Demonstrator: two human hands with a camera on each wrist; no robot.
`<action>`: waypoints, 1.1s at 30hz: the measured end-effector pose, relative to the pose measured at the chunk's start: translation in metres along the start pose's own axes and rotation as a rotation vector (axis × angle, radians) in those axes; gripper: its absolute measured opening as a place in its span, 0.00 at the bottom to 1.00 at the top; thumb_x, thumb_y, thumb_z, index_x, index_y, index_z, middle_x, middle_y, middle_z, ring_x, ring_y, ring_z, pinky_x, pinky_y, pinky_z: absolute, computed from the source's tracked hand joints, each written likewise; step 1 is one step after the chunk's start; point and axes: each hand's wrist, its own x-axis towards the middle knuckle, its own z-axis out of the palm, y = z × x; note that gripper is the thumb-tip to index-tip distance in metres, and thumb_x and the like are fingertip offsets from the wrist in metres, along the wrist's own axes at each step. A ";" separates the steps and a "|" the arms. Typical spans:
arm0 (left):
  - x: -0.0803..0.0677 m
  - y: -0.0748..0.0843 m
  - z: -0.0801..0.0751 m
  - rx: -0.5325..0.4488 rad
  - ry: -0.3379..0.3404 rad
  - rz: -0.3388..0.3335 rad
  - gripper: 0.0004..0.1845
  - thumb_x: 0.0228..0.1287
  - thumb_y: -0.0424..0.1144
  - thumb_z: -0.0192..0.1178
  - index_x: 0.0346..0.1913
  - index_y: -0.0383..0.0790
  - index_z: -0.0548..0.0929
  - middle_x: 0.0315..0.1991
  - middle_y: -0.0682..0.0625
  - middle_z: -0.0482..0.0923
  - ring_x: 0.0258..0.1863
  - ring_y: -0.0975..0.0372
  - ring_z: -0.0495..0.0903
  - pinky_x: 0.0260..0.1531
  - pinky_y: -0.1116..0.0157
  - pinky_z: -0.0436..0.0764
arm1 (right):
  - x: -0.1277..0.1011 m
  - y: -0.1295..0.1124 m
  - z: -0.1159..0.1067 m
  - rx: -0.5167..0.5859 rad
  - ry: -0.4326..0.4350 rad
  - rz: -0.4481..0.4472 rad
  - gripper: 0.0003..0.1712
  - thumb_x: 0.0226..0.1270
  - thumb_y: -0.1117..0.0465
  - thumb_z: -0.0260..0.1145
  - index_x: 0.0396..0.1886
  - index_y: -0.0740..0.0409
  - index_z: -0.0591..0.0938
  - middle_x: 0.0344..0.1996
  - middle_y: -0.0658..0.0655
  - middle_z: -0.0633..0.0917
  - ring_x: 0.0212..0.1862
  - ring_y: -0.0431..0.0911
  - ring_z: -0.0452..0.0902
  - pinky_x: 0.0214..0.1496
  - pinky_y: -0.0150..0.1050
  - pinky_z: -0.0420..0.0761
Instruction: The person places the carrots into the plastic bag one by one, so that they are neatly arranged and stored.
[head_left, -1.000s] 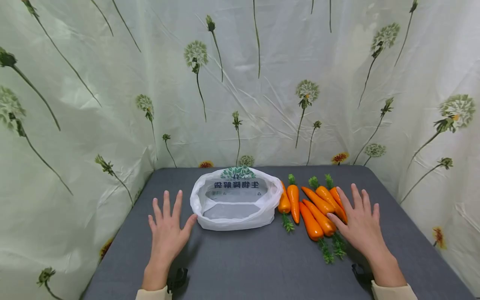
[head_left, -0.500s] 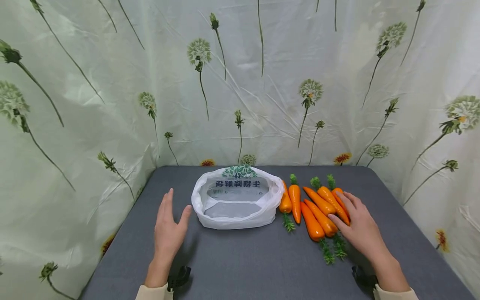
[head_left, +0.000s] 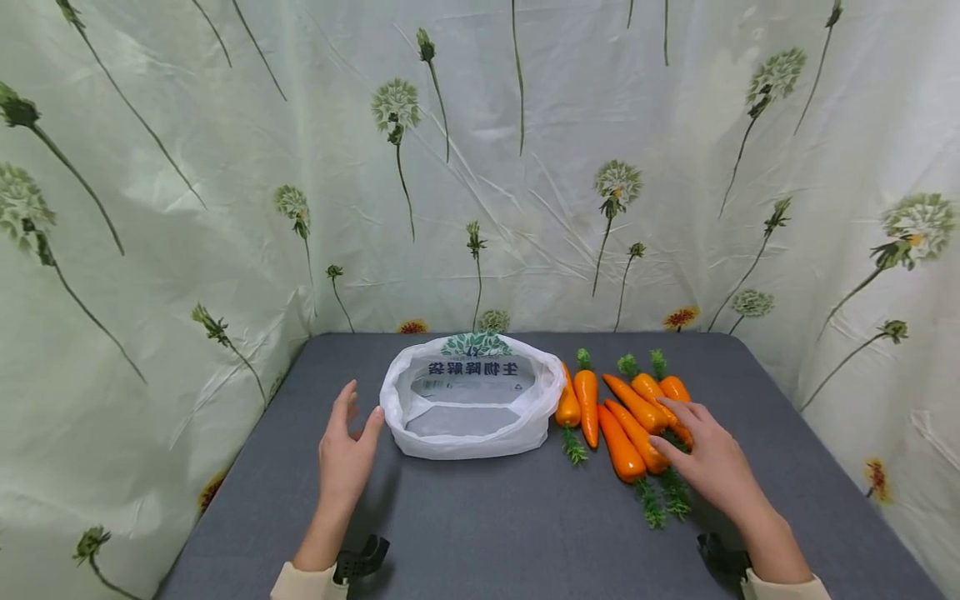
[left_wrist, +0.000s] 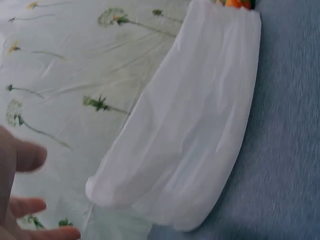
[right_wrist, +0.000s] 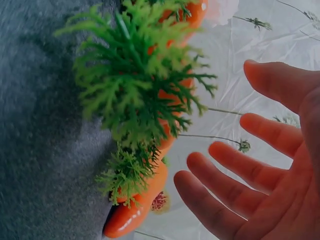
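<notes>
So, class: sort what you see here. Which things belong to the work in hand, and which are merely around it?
Part of the work:
- right hand, over the carrots
- left hand, open beside the white bag

Merely around:
- grey table
- flowered backdrop sheet

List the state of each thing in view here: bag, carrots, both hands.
White plastic bag: mouth open, rim rolled down, nothing visible inside, standing on the grey table.
Carrots: lying loose in a cluster on the table, right of the bag, outside it.
Left hand: fingers relaxed, holding nothing, beside the bag.
Right hand: fingers extended over the carrots, none gripped.
</notes>
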 end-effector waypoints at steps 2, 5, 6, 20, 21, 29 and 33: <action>0.002 0.001 0.001 -0.002 0.006 -0.033 0.32 0.72 0.50 0.60 0.75 0.50 0.65 0.70 0.41 0.68 0.67 0.46 0.69 0.56 0.43 0.76 | 0.001 -0.001 0.001 0.005 -0.022 0.004 0.37 0.67 0.45 0.70 0.70 0.56 0.73 0.58 0.64 0.76 0.49 0.60 0.79 0.38 0.55 0.79; 0.006 0.001 0.004 -0.015 0.016 -0.070 0.31 0.72 0.50 0.60 0.74 0.49 0.67 0.68 0.41 0.70 0.66 0.46 0.70 0.56 0.42 0.75 | 0.004 -0.001 0.002 -0.003 -0.043 0.005 0.36 0.67 0.45 0.70 0.69 0.55 0.74 0.56 0.62 0.79 0.46 0.56 0.80 0.34 0.47 0.78; 0.007 0.000 0.006 -0.027 0.018 -0.079 0.30 0.72 0.50 0.61 0.73 0.49 0.68 0.68 0.41 0.71 0.65 0.46 0.71 0.56 0.42 0.75 | 0.005 -0.001 0.002 -0.005 -0.050 0.005 0.36 0.66 0.45 0.71 0.69 0.55 0.75 0.55 0.62 0.79 0.45 0.54 0.80 0.33 0.45 0.76; 0.001 -0.015 0.020 -0.200 0.079 -0.170 0.25 0.70 0.49 0.64 0.65 0.44 0.76 0.59 0.43 0.77 0.59 0.50 0.75 0.37 0.76 0.75 | 0.004 -0.002 0.012 0.014 -0.128 0.066 0.36 0.65 0.42 0.71 0.68 0.54 0.77 0.59 0.63 0.80 0.43 0.51 0.82 0.36 0.50 0.81; 0.001 -0.016 0.021 -0.213 0.079 -0.176 0.25 0.69 0.49 0.65 0.64 0.44 0.76 0.59 0.42 0.77 0.58 0.50 0.75 0.35 0.77 0.75 | 0.004 -0.002 0.012 0.014 -0.129 0.067 0.36 0.65 0.43 0.71 0.67 0.54 0.77 0.59 0.62 0.80 0.43 0.51 0.82 0.36 0.51 0.81; -0.002 -0.018 0.026 -0.280 0.049 -0.198 0.29 0.65 0.45 0.70 0.64 0.38 0.76 0.56 0.40 0.77 0.51 0.53 0.77 0.34 0.71 0.83 | 0.001 0.002 0.016 0.020 -0.169 0.085 0.35 0.64 0.45 0.72 0.66 0.56 0.78 0.58 0.61 0.82 0.43 0.52 0.82 0.38 0.51 0.82; -0.002 -0.019 0.029 -0.306 0.040 -0.197 0.28 0.63 0.44 0.72 0.63 0.38 0.77 0.52 0.41 0.78 0.47 0.52 0.80 0.33 0.65 0.85 | 0.000 0.003 0.017 0.028 -0.181 0.096 0.35 0.64 0.45 0.72 0.66 0.57 0.78 0.58 0.62 0.81 0.44 0.53 0.82 0.39 0.52 0.82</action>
